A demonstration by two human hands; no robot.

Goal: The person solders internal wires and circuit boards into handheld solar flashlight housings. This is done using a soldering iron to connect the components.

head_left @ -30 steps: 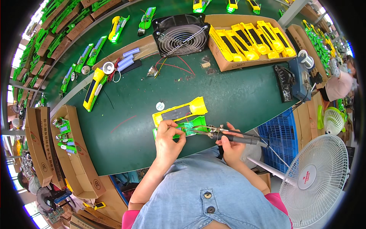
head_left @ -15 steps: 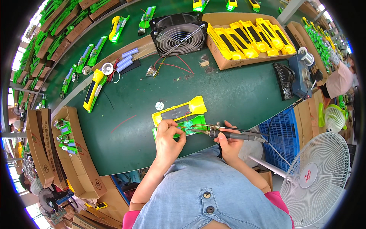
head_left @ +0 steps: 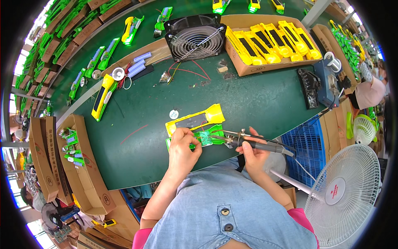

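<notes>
Soldering iron [head_left: 253,143] sits gripped in our right hand [head_left: 252,152], fingers wrapped around its dark handle, the tip reaching left onto the green circuit board [head_left: 207,137]. Our left hand [head_left: 183,150] pinches the board's near left edge, holding it down on the green desk [head_left: 149,108]. The board lies touching the open yellow casing [head_left: 195,119] just behind it. Farther back stand a black fan [head_left: 195,37] and a cardboard box of yellow casings [head_left: 269,45]

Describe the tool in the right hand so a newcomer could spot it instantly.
Start at the green work table and go to its near edge. There the right hand grips a slim dark-handled soldering iron, metal tip aimed left at a green circuit board. It alone trails a cable.
</notes>
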